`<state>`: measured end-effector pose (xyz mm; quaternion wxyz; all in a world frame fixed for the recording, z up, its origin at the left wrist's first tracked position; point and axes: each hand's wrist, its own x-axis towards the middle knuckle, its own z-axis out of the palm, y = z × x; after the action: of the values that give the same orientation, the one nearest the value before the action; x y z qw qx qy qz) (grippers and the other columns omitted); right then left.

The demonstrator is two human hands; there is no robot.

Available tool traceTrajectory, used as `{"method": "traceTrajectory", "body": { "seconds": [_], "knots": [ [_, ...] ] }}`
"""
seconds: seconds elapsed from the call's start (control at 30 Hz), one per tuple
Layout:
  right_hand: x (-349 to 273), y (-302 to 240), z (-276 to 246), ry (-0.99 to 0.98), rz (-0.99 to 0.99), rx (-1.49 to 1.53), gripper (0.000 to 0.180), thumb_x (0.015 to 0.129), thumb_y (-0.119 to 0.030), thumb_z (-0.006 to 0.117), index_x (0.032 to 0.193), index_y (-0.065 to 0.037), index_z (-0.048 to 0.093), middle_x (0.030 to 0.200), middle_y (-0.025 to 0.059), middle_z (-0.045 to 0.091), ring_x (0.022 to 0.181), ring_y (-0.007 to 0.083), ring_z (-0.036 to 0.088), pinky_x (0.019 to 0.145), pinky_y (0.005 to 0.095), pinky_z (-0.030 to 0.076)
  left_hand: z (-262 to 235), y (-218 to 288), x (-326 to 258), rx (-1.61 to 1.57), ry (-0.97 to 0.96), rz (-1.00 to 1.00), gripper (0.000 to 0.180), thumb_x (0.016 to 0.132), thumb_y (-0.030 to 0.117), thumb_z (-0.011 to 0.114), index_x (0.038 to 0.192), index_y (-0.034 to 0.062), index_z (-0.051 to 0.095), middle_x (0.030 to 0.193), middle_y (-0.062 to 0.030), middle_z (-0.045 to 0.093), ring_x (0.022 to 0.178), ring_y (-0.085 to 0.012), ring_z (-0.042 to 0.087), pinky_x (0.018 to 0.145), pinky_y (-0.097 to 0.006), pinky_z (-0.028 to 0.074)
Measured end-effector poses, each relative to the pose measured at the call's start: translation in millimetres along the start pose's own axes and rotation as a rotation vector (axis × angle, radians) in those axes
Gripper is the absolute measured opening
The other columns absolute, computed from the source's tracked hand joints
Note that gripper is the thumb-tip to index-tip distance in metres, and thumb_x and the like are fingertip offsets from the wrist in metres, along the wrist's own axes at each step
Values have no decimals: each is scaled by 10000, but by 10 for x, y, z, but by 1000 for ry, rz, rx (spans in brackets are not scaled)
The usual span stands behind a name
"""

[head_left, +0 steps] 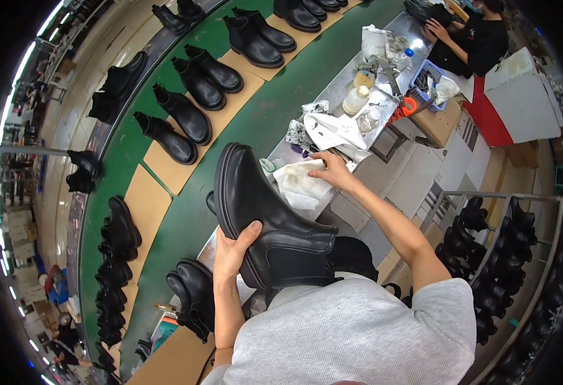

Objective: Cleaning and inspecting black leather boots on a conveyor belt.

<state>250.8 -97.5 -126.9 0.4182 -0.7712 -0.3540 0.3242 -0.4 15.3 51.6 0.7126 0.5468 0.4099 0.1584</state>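
My left hand (pixel 235 250) grips a black leather ankle boot (pixel 265 218) with elastic side panels. The boot is held up in front of my chest, its sole turned to the left and its shaft toward my body. At the bench's edge my right hand (pixel 332 172) has its thumb and fingers closed at the edge of a stained white cloth (pixel 299 183). Behind that hand lies a crumpled white cloth (pixel 336 131). Beside its fingertips is a small purple-handled tool (pixel 302 151), partly hidden. A green-rimmed round container (pixel 267 165) sits by the boot.
Paired black boots (pixel 198 77) stand on brown cardboard along the green conveyor (pixel 243 119). Bottles (pixel 356 101) and an orange coil (pixel 404 109) are on the metal bench. A co-worker (pixel 480 38) works at far right. A rack of boots (pixel 499 256) stands right; more boots (pixel 191 292) are near left.
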Motion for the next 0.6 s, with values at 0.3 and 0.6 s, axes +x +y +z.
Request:
{"method": "traceTrajectory", "body": {
  "seconds": [0.3, 0.6],
  "knots": [
    [-42, 230, 281, 184, 247, -181, 446, 649, -291, 801, 870, 47, 611, 734, 166, 628, 697, 288, 623, 651, 381, 481, 17, -97, -39, -34, 120, -84, 445, 756, 199, 730, 1089, -45, 565, 978, -75, 622, 876, -141, 581, 795, -275, 463],
    [-32, 300, 408, 349, 250, -345, 308, 715, -262, 742, 787, 7, 608, 736, 153, 643, 718, 312, 621, 667, 405, 471, 21, -215, 196, -71, 57, -123, 429, 771, 222, 727, 1061, -50, 566, 924, -84, 629, 816, -136, 587, 746, -266, 479]
  ]
}}
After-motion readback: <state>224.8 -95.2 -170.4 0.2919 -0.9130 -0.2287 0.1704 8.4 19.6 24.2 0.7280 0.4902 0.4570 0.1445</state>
